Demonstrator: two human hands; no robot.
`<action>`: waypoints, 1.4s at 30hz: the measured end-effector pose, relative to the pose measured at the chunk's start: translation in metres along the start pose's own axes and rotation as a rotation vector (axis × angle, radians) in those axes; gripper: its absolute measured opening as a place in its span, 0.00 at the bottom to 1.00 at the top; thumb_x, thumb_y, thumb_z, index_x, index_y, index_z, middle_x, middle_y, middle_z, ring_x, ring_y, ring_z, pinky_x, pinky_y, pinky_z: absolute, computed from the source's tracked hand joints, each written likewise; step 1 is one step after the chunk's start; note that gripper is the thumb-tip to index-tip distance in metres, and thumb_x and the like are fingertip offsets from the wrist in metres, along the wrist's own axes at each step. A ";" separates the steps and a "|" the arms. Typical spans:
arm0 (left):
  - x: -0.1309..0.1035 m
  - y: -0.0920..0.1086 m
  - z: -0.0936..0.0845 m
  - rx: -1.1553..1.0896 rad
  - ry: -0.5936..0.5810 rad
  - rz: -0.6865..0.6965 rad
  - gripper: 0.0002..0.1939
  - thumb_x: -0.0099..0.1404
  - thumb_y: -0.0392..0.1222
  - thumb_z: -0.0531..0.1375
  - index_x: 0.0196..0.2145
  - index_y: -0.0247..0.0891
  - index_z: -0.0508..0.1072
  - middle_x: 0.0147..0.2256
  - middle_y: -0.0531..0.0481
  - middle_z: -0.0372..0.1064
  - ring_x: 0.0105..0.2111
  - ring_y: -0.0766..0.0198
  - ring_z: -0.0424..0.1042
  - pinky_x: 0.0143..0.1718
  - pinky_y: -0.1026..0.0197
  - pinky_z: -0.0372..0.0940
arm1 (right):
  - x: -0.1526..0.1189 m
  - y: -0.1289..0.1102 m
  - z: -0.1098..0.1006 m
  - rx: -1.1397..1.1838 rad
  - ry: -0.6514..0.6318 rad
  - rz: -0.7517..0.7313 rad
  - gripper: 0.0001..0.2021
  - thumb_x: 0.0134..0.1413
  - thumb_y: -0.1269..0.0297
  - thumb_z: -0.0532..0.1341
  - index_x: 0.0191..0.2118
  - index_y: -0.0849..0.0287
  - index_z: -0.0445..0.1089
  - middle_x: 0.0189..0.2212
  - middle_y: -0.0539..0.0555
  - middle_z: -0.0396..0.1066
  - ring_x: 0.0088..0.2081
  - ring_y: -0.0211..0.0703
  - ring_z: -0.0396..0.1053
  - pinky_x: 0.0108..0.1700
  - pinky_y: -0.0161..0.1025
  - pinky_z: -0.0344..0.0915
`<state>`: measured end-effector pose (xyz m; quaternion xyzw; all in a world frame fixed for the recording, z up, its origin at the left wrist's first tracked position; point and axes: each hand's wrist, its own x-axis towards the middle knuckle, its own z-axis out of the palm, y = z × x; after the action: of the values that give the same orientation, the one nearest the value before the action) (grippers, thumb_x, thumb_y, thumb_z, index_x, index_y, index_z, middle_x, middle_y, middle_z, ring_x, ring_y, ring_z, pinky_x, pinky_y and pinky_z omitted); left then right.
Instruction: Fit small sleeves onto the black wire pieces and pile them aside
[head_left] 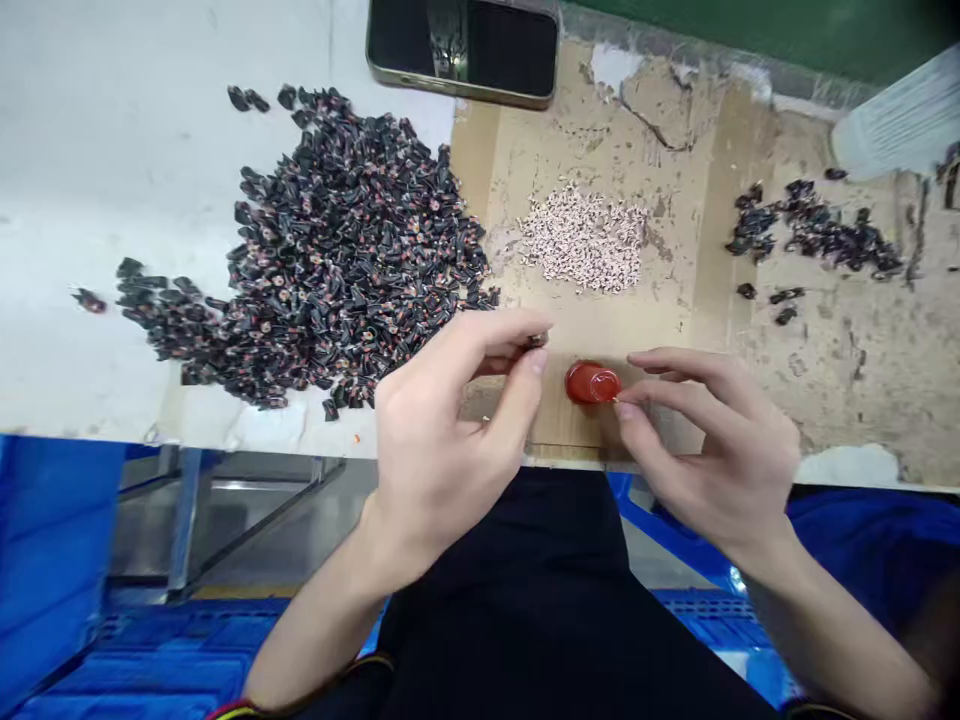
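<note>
Between the thumb and forefinger of my left hand (457, 420) is a small dark part (537, 341), mostly covered by the fingers. My right hand (705, 430) pinches a tiny pale piece (616, 400) at the edge of a small red cup (591, 383). That cup stands on the cardboard between both hands. Beyond my left hand spreads a large heap of small black parts (360, 240) with orange-red bits showing. A smaller pile of tiny pale pinkish pieces (585, 238) lies past the cup.
A phone (465, 45) lies at the back edge of the cardboard-covered table (667, 250). Scattered black parts (840, 235) are on the right, near a white container (900, 120). Blue crates (150, 650) stand below the table at the left.
</note>
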<state>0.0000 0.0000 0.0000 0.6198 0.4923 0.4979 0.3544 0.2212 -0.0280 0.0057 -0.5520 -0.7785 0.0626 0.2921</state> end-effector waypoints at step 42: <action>0.006 0.034 0.021 -0.634 -0.255 -0.561 0.09 0.64 0.31 0.72 0.40 0.43 0.81 0.37 0.59 0.82 0.36 0.75 0.81 0.40 0.78 0.74 | 0.012 -0.021 -0.012 0.943 0.017 0.487 0.12 0.58 0.78 0.71 0.40 0.50 0.84 0.40 0.48 0.84 0.43 0.38 0.83 0.47 0.30 0.80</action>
<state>0.0296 -0.0025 0.0282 0.3793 0.4168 0.4284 0.7063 0.2078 -0.0277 0.0291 -0.5262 -0.5128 0.4674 0.4916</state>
